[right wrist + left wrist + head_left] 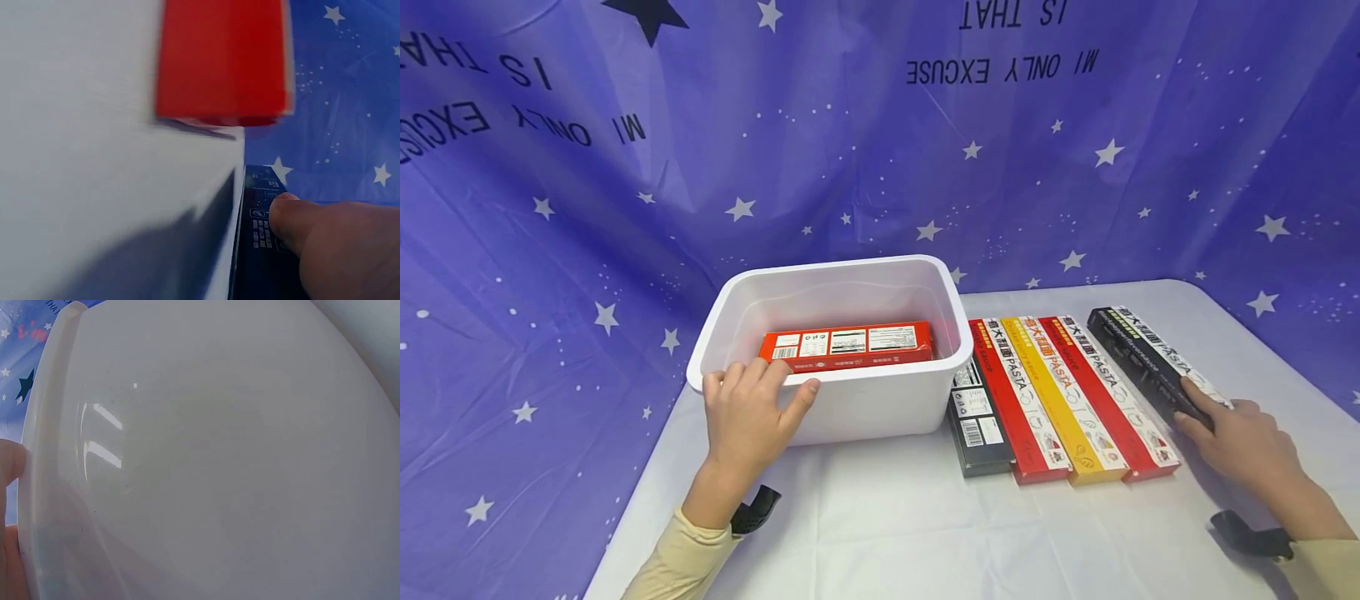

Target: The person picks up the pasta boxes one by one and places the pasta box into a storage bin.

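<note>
My left hand [747,414] grips the near left rim of a white plastic bin [868,408], with its fingers over the edge. In the left wrist view, the bin's smooth wall [219,456] fills most of the picture. Inside the bin lies a red pasta box [850,346], its barcode and label panels facing up. On the right, my right hand [1251,442] holds the near end of a black pasta box [1142,358] between thumb and fingers. The right wrist view shows the thumb [290,219] pressed against the box's printed dark side.
Right of the bin, side by side, lie a black box [981,429], a red box [1018,400], a yellow box [1063,400] and another red box [1108,400]. White cloth [925,533] covers the table. A purple star-printed curtain [850,167] hangs behind.
</note>
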`<state>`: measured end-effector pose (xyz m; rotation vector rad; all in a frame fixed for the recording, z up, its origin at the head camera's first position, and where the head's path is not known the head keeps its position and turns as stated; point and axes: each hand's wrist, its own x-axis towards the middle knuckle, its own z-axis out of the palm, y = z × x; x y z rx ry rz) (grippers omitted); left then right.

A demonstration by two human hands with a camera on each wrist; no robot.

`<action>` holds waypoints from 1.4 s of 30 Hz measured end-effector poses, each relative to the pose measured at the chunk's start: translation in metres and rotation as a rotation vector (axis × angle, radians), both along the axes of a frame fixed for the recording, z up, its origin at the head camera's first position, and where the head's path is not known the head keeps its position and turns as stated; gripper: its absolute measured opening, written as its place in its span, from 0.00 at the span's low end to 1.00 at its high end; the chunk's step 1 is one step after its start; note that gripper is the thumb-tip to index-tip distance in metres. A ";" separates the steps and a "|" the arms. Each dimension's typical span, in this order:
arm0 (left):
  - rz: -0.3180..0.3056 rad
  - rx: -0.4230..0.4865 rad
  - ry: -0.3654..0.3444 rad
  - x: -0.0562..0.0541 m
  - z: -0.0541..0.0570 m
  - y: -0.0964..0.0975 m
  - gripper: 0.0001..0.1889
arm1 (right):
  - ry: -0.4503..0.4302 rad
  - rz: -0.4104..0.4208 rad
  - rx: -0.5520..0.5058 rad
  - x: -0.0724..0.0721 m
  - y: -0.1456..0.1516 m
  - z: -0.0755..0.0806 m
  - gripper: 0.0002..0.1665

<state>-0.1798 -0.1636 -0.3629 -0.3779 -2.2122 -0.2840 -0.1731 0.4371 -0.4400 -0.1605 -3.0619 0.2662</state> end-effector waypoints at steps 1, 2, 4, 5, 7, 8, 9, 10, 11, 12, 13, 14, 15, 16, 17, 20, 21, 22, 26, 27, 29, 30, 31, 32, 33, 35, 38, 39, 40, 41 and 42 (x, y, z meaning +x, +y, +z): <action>0.000 0.001 -0.004 0.000 0.000 0.000 0.38 | 0.005 0.002 0.001 -0.001 0.000 0.003 0.46; 0.001 0.001 -0.007 0.000 0.000 0.000 0.37 | 0.008 0.005 0.003 -0.001 0.000 0.007 0.46; 0.001 0.003 -0.010 0.000 0.000 0.000 0.36 | 0.008 0.010 0.003 -0.004 0.000 0.015 0.46; 0.002 0.003 -0.011 0.000 0.000 0.000 0.36 | 0.012 0.014 0.006 -0.005 0.000 0.018 0.46; 0.003 0.002 -0.012 0.000 0.000 0.000 0.35 | 0.020 0.022 0.008 -0.008 0.000 0.026 0.46; 0.005 0.002 -0.012 0.000 0.000 0.000 0.34 | 0.023 0.026 0.008 -0.009 0.000 0.030 0.46; 0.006 0.001 -0.013 0.000 0.000 0.000 0.34 | 0.026 0.033 0.006 -0.010 0.000 0.033 0.46; 0.007 0.001 -0.014 0.000 0.000 0.000 0.33 | 0.028 0.040 0.007 -0.012 -0.001 0.037 0.45; 0.007 0.000 -0.015 0.000 0.000 0.000 0.33 | 0.029 0.045 0.005 -0.013 -0.001 0.041 0.45; 0.007 0.000 -0.017 0.000 0.000 0.000 0.33 | 0.028 0.050 0.003 -0.014 -0.001 0.045 0.45; 0.007 -0.001 -0.020 0.000 0.000 0.000 0.33 | 0.026 0.059 0.000 -0.016 -0.002 0.049 0.45; 0.006 -0.001 -0.022 0.001 0.000 0.000 0.33 | 0.028 0.069 -0.002 -0.017 -0.003 0.054 0.44; 0.006 -0.001 -0.025 0.001 0.001 0.000 0.33 | 0.034 0.081 0.001 -0.019 -0.004 0.058 0.44; 0.006 -0.001 -0.027 0.001 0.001 0.000 0.33 | 0.043 0.092 0.007 -0.020 -0.005 0.061 0.43; 0.005 -0.001 -0.029 0.001 0.001 0.000 0.33 | 0.052 0.103 0.015 -0.022 -0.006 0.065 0.43; 0.002 0.001 -0.026 0.001 0.001 0.000 0.33 | 0.074 0.132 0.049 -0.027 -0.011 0.076 0.41; 0.001 0.002 -0.026 0.001 0.001 0.000 0.33 | 0.074 0.138 0.059 -0.029 -0.012 0.080 0.41; 0.000 0.002 -0.024 0.001 0.001 0.000 0.32 | 0.067 0.142 0.064 -0.030 -0.013 0.085 0.41; -0.004 0.007 -0.016 0.001 0.001 0.000 0.32 | 0.023 0.149 0.067 -0.036 -0.017 0.102 0.41; -0.004 0.008 -0.016 0.001 0.001 0.000 0.32 | 0.021 0.153 0.069 -0.038 -0.018 0.106 0.41; -0.004 0.008 -0.017 0.001 0.001 0.000 0.34 | 0.017 0.160 0.073 -0.040 -0.020 0.113 0.41; -0.003 0.006 -0.019 0.001 0.001 0.000 0.34 | 0.020 0.164 0.076 -0.041 -0.022 0.116 0.41; -0.003 0.006 -0.020 0.001 0.001 0.000 0.34 | 0.021 0.166 0.078 -0.043 -0.023 0.119 0.41; -0.002 0.006 -0.023 0.001 0.001 0.000 0.34 | 0.025 0.174 0.083 -0.044 -0.025 0.122 0.40; -0.001 0.005 -0.025 0.001 0.001 0.001 0.34 | 0.024 0.180 0.083 -0.045 -0.026 0.125 0.40; 0.002 0.003 -0.028 0.001 0.001 0.001 0.32 | 0.023 0.190 0.088 -0.047 -0.030 0.131 0.39; 0.003 0.001 -0.030 0.001 0.001 0.000 0.30 | 0.018 0.216 0.085 -0.050 -0.035 0.139 0.39; 0.003 0.002 -0.029 0.001 0.000 0.000 0.30 | 0.014 0.223 0.082 -0.052 -0.037 0.141 0.39; 0.002 0.002 -0.028 0.001 0.000 0.000 0.30 | 0.014 0.233 0.080 -0.053 -0.040 0.144 0.39; 0.002 0.002 -0.026 0.001 0.000 0.000 0.30 | 0.015 0.244 0.075 -0.054 -0.042 0.146 0.39; 0.002 0.003 -0.025 0.001 0.000 0.000 0.30 | 0.018 0.256 0.071 -0.055 -0.044 0.148 0.39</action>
